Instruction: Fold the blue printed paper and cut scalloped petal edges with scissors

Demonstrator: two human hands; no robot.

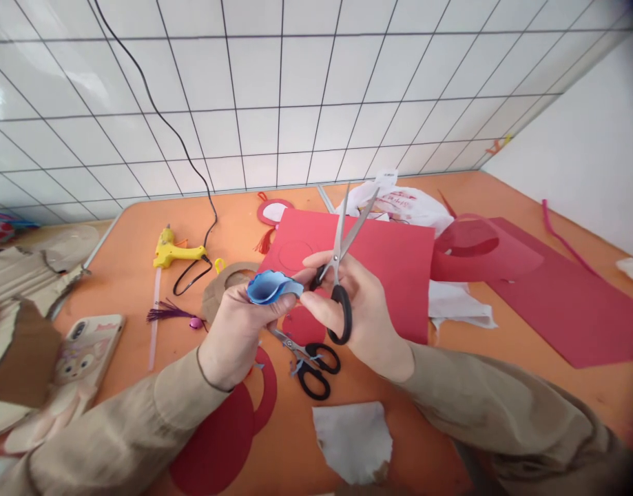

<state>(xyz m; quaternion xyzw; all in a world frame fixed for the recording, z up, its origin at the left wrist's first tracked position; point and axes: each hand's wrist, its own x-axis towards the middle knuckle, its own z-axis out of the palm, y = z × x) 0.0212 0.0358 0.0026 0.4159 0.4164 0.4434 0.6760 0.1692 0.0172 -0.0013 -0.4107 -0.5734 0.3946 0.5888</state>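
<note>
Curled blue paper (267, 288) is pinched in my left hand (238, 320) at the middle of the view. My right hand (360, 310) has its fingers in the black handles of a pair of scissors (337, 256), whose blades stand apart and point up and away. Fingertips of my right hand are close to the right end of the blue paper; whether they touch it I cannot tell. Below the hands a second pair of scissors (308, 362) lies on the table with blue scraps on it. Behind my right hand is a red sheet (399, 275).
On the orange table (133, 275) are a yellow glue gun (176, 251) with a black cord, a phone (86, 351), a purple tassel (171, 312), red paper circles (218, 441), a whitish scrap (352, 441) and a plastic bag (414, 207). Cardboard (24, 351) stands at the left.
</note>
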